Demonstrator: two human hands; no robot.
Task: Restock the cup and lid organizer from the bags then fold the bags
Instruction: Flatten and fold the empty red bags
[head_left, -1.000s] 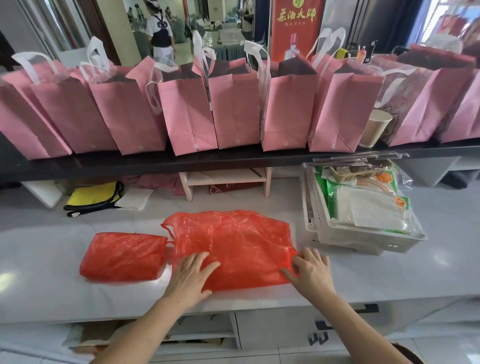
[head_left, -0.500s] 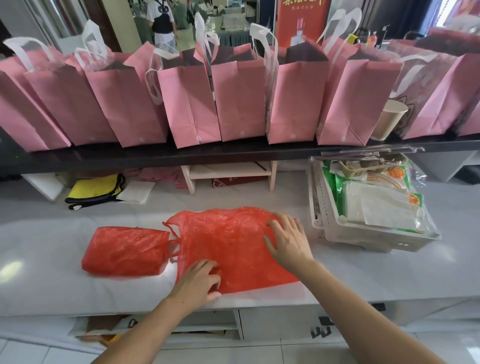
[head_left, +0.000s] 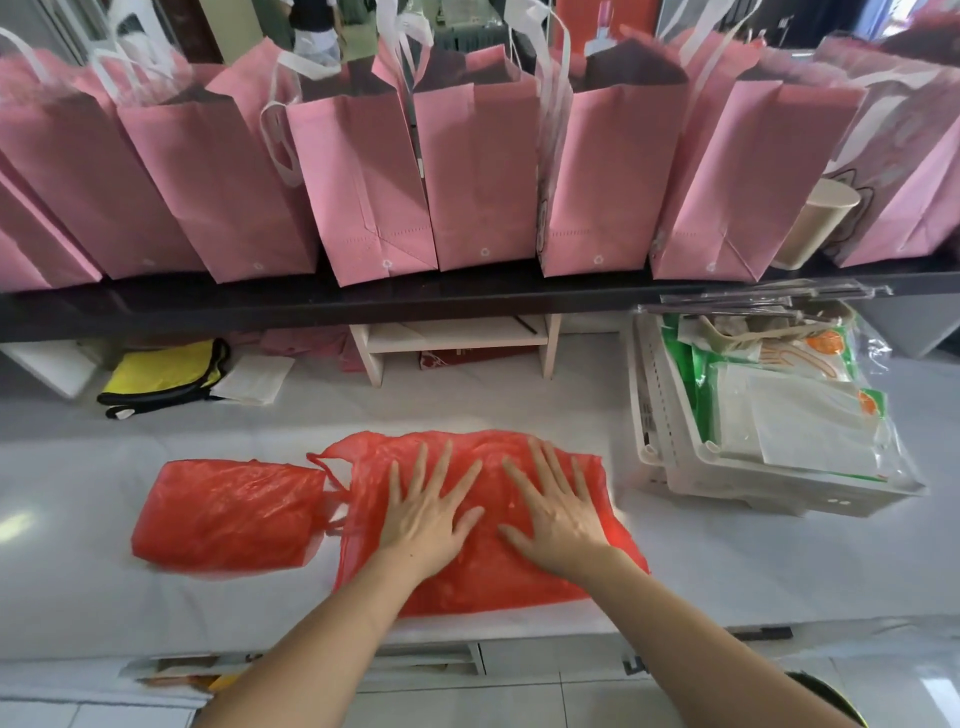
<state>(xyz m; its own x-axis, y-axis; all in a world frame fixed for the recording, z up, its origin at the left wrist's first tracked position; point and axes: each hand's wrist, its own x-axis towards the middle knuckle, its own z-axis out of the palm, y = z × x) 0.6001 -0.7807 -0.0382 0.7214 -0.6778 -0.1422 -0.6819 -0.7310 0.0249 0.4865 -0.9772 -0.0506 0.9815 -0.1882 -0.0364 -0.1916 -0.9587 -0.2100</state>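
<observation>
A red plastic bag (head_left: 483, 577) lies spread flat on the white counter (head_left: 727, 561), its handles pointing left. My left hand (head_left: 428, 512) and my right hand (head_left: 558, 512) press down on it side by side, palms flat and fingers spread. A second red plastic bag (head_left: 228, 514), folded into a rectangle, lies just to the left, touching the first bag's handles. A white plastic organizer tray (head_left: 675, 457) stands at the right, holding packets in clear and green wrapping.
A dark shelf (head_left: 311, 306) above the counter carries a row of several pink tote bags (head_left: 483, 166) and a paper cup (head_left: 815, 223). A yellow and black cloth (head_left: 161, 374) and a small white wooden stand (head_left: 457, 338) sit under the shelf.
Both hands moved from the bag's near edge onto its middle. The right hand swept left across the bag, and now both lie flat side by side, fingers spread.
</observation>
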